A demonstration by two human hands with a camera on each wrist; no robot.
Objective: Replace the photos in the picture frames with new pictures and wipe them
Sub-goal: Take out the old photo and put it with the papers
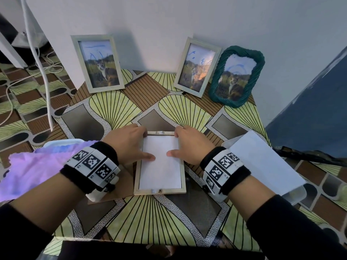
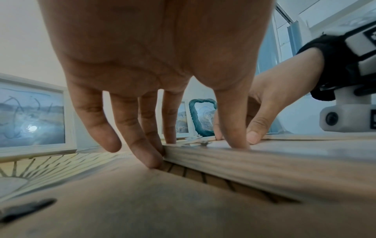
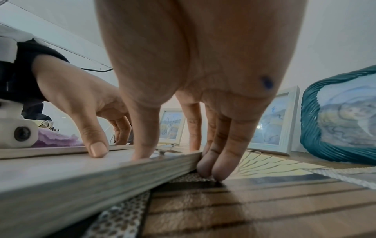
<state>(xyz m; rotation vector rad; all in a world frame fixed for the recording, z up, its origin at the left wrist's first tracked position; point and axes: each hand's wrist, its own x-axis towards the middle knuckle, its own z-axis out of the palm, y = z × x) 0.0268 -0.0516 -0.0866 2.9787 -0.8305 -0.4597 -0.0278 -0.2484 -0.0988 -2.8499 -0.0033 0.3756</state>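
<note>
A pale wooden picture frame [image 1: 138,178] lies face down at the middle of the table, with a white sheet [image 1: 161,169] inside it. My left hand [image 1: 139,145] holds its far left side, thumb pressing on the sheet and fingers against the outer edge. My right hand [image 1: 178,143] holds the far right side the same way. In the left wrist view my left hand [image 2: 195,149] has its fingertips at the frame [image 2: 264,173] edge. In the right wrist view my right hand [image 3: 175,162] has fingertips under the frame [image 3: 81,190], whose edge is slightly raised.
Against the back wall lean a grey framed photo [image 1: 97,63], a second grey one [image 1: 197,69] and a teal woven frame [image 1: 236,76], all with blue scribbles. A purple cloth [image 1: 35,169] lies left, a brown backing board [image 1: 124,190] under my left wrist, a white container [image 1: 262,162] right.
</note>
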